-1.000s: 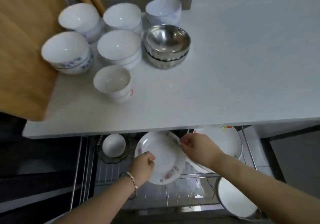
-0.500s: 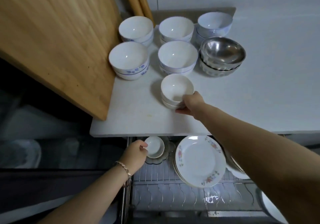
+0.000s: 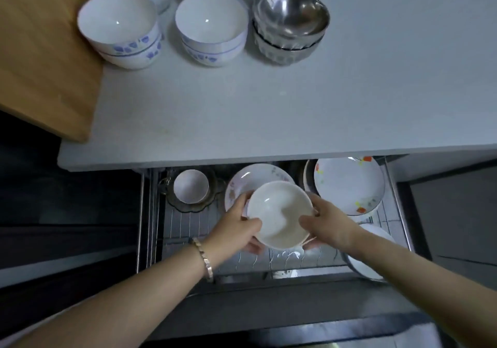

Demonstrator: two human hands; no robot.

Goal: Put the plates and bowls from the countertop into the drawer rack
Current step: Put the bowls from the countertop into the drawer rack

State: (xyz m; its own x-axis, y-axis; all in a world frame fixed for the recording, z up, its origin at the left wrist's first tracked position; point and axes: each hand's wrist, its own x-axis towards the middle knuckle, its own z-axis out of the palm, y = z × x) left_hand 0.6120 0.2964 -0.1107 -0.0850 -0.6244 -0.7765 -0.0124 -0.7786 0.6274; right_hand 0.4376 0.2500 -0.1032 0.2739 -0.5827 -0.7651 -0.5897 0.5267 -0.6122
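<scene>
While held over the drawer rack [image 3: 188, 229], the white bowl [image 3: 279, 214] is gripped by the left hand [image 3: 236, 226] and right hand [image 3: 329, 224], fingers curled around its rim, possibly above a flowered plate [image 3: 252, 179] behind it.

Two hands are holding one white bowl [image 3: 279, 214]. Two steel bowls [image 3: 290, 22] are sitting stacked on the counter. Three plates are showing in the drawer rack [image 3: 188, 229], plus one small cup [image 3: 190, 186].

White bowl [image 3: 279, 214] in both hands' grip above drawer rack [image 3: 188, 224]
</scene>
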